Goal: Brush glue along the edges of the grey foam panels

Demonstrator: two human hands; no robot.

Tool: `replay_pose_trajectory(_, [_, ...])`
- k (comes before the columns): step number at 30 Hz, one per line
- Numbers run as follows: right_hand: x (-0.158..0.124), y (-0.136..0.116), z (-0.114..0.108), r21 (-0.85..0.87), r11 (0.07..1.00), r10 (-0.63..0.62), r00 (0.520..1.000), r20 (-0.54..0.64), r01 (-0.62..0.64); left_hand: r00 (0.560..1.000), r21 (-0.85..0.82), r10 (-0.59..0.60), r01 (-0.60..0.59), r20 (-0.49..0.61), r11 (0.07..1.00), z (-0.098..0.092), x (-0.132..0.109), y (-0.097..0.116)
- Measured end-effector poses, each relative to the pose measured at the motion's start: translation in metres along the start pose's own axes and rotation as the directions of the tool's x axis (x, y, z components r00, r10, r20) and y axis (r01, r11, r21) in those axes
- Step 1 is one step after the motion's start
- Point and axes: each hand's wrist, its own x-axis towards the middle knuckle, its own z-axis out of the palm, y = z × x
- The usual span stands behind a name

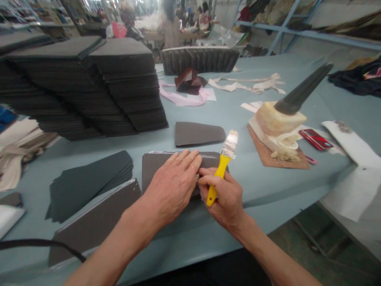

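Observation:
My left hand [175,182] lies flat, fingers stretched out, on a small stack of dark grey panels [154,165] in the middle of the table. Beside it, my right hand [223,194] grips a paintbrush [220,171] with a yellow handle. Its bristles, coated in something white, point up and away from me. The right fingertips meet the panels next to my left hand; what they touch there is partly hidden. Just beyond lies a separate dark panel [199,134]. To the left are fanned dark green-grey panels [92,182] and a long dark panel [98,222] with a whitish edge.
Tall stacks of dark panels [125,87] stand at the back left. On the right, a yellowish block-shaped container [279,121] with a dark handle sits on brown board [262,153], near a red phone [316,139]. Fabric strips [247,85] lie farther back. People are in the background.

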Motion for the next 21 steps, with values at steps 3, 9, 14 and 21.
replay_pose_trajectory(3, [0.001,-0.001,0.001,-0.010,1.000,-0.012,1.000,-0.025,0.012,0.999,-0.002,0.002,-0.002,0.048,1.000,-0.001,0.005,0.000])
replay_pose_trajectory(9, [0.001,-0.001,0.003,-0.019,1.000,-0.015,0.999,-0.045,0.014,0.996,-0.009,0.021,-0.021,0.087,1.000,-0.004,0.007,0.001])
replay_pose_trajectory(14, [0.001,0.000,0.002,0.001,1.000,-0.023,0.999,-0.024,0.023,0.997,0.024,-0.003,0.002,0.074,1.000,-0.002,0.000,-0.002])
replay_pose_trajectory(21, [0.001,-0.001,0.002,0.001,1.000,0.009,1.000,-0.013,-0.009,0.988,0.086,-0.154,0.151,0.029,0.985,-0.001,-0.019,-0.015])
